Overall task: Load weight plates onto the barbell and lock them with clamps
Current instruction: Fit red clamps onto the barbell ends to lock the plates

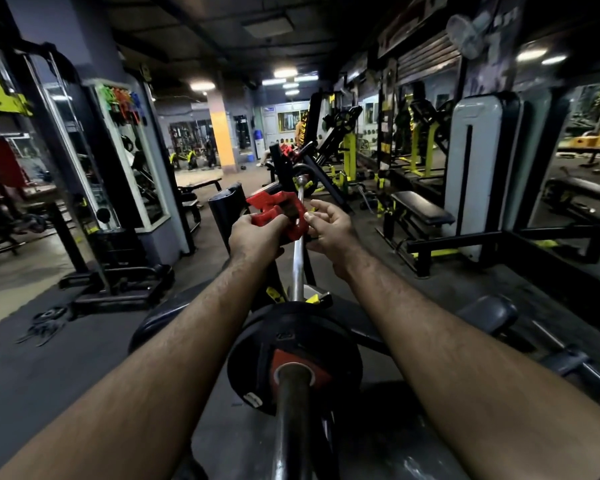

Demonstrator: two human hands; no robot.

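We look down the length of the barbell [297, 258], which runs away from us along the middle of the view, its dark near sleeve at the bottom and its bright steel shaft beyond. A black weight plate [257, 344] sits on the near sleeve, and a red clamp [317, 370] is pressed against its face, around the bar. Farther out, both our arms reach forward on either side of the shaft. Our left hand [255, 235] grips a second red clamp [278, 211] from the left, fingers curled round its body, with the clamp held up beside and against the shaft, about level with the hands. Our right hand [329, 228] is at the clamp's right edge, its thumb and fingers curled in and pinching that side of the clamp next to the bar; exactly which part they hold we cannot tell. Whether the clamp already encircles the shaft is also unclear from here. To the right stands a black padded bench [420, 207], well apart from the bar, and on the floor at the left lie some loose plates [45, 323] near the foot of a cable machine [94, 188].
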